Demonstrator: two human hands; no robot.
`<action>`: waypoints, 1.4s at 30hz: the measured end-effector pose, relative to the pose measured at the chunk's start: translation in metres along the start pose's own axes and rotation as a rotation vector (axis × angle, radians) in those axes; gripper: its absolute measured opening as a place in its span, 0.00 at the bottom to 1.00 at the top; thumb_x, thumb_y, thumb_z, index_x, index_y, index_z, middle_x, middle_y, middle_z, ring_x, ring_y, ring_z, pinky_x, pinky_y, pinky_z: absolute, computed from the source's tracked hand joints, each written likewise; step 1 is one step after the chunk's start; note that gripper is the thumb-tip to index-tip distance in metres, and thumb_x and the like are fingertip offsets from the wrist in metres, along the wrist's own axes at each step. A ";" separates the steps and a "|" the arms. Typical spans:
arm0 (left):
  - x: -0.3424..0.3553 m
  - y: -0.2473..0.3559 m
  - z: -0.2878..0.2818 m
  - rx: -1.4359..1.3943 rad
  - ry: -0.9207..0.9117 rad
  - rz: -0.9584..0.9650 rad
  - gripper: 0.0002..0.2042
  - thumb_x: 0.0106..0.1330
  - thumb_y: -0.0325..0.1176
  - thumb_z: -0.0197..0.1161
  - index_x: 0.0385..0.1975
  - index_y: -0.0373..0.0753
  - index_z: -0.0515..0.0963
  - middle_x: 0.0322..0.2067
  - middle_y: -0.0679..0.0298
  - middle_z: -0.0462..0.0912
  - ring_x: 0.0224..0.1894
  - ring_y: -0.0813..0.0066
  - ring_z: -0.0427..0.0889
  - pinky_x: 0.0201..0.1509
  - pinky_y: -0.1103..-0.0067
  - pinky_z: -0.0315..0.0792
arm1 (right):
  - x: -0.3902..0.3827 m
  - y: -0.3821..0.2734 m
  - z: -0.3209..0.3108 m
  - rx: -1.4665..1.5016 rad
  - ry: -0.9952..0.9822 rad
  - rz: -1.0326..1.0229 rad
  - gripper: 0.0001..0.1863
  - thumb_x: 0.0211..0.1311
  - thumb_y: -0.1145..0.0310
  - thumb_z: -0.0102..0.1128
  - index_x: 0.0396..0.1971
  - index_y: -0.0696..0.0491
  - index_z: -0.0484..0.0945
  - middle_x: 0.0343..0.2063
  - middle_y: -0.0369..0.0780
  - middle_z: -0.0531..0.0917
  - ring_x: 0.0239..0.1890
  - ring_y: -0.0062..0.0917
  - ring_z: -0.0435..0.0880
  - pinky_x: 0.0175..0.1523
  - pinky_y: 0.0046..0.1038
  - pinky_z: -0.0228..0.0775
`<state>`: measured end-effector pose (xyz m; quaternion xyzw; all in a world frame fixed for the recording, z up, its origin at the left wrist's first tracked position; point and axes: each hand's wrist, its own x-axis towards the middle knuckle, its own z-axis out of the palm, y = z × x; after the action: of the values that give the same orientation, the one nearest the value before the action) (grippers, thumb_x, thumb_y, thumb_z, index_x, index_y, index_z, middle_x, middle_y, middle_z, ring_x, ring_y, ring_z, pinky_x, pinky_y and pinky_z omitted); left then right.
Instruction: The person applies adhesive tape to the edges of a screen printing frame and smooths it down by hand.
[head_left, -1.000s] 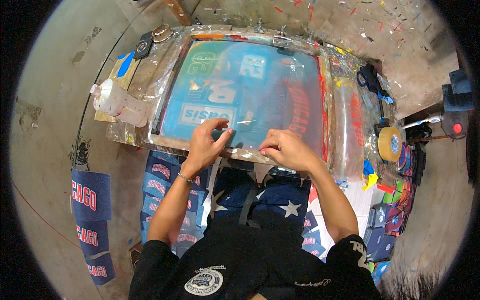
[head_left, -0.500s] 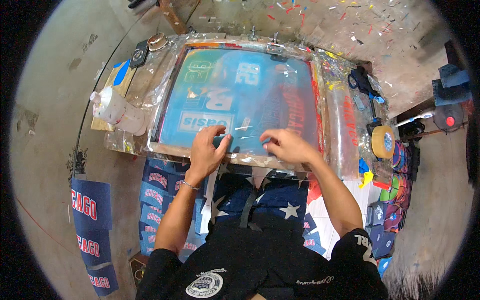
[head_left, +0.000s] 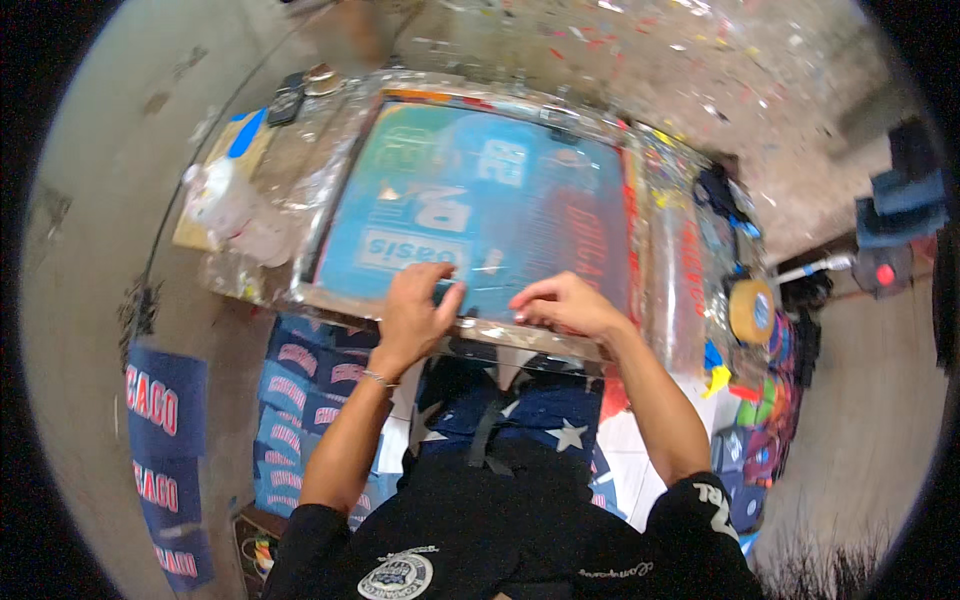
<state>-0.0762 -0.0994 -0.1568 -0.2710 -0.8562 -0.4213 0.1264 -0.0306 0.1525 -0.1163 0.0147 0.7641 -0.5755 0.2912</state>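
A screen-printing frame (head_left: 470, 332) with blue-green mesh (head_left: 400, 205) lies flat on the worktable in front of me. Pale stencil shapes and lettering show in the mesh, with a reddish area toward its right. My left hand (head_left: 413, 312) is over the frame's near edge, thumb and fingers apart, with nothing visible between them. To its right, my right hand (head_left: 572, 305) is above the same edge, its fingers bent and the thumb close to the index fingertip. Whatever may be in that pinch is too small to make out.
A white plastic bottle (head_left: 235, 210) leans at the left, below a dark phone (head_left: 287, 98). A tape roll (head_left: 751, 311) sits on the table's right side. Printed navy fabric pieces (head_left: 165, 400) lie at the lower left. Blue and yellow tape scraps (head_left: 716, 378) hang near the right corner.
The view has shifted and blurred slightly. Both hands remain over the near edge; the right thumb and index finger have come closer together and lower toward the frame.
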 end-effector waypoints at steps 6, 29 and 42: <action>0.007 0.010 -0.008 0.012 -0.071 0.017 0.11 0.61 0.36 0.65 0.39 0.37 0.79 0.37 0.57 0.83 0.41 0.57 0.80 0.47 0.66 0.70 | 0.003 0.014 0.000 0.198 0.069 -0.087 0.17 0.50 0.75 0.66 0.43 0.57 0.84 0.33 0.36 0.86 0.31 0.15 0.79 0.38 0.20 0.72; 0.003 0.003 -0.006 -0.012 -0.087 -0.047 0.11 0.62 0.35 0.64 0.41 0.38 0.79 0.37 0.57 0.83 0.42 0.57 0.79 0.47 0.67 0.70 | 0.010 -0.090 -0.005 -0.431 0.619 -0.668 0.07 0.58 0.72 0.57 0.33 0.60 0.80 0.28 0.49 0.83 0.32 0.38 0.84 0.39 0.35 0.74; 0.005 -0.001 -0.003 0.062 -0.100 0.042 0.12 0.62 0.36 0.64 0.40 0.37 0.79 0.36 0.57 0.83 0.40 0.58 0.80 0.45 0.67 0.70 | -0.007 -0.203 -0.062 -0.645 0.707 -0.777 0.09 0.52 0.72 0.56 0.28 0.62 0.82 0.23 0.49 0.83 0.27 0.33 0.83 0.36 0.32 0.74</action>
<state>-0.0802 -0.1006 -0.1533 -0.3056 -0.8682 -0.3778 0.1006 -0.1241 0.1416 0.0742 -0.1639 0.8993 -0.3399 -0.2209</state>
